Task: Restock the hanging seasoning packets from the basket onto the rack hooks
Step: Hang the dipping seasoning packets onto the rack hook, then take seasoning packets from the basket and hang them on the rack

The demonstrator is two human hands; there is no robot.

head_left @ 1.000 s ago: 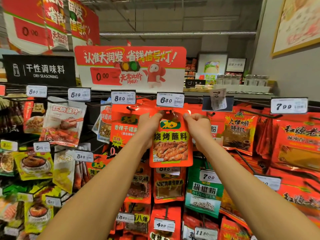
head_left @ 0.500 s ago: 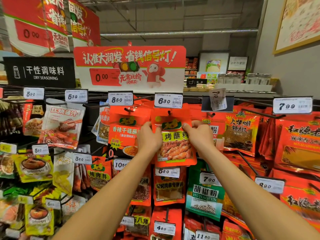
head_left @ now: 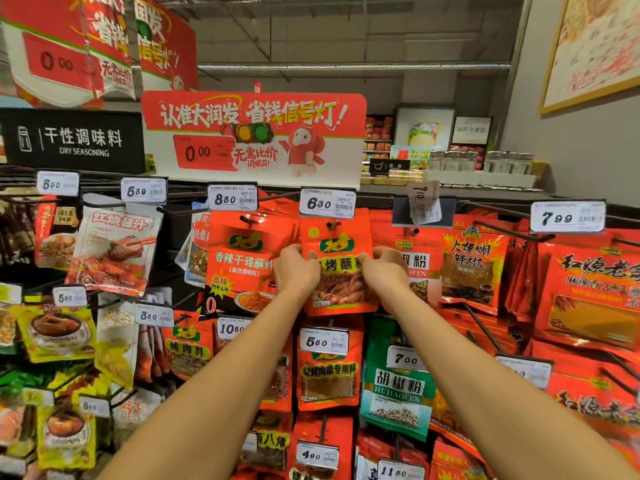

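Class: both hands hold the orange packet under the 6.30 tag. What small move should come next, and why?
Probably let go. The barbecue dip packet already hangs on the hook through its hole, below the 6.30 price tag, while the left hand and right hand only grip its side edges.

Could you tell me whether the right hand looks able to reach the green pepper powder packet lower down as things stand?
Probably yes, once it lets go: the right hand grips the orange packet, and the green packet hangs unobstructed below it.
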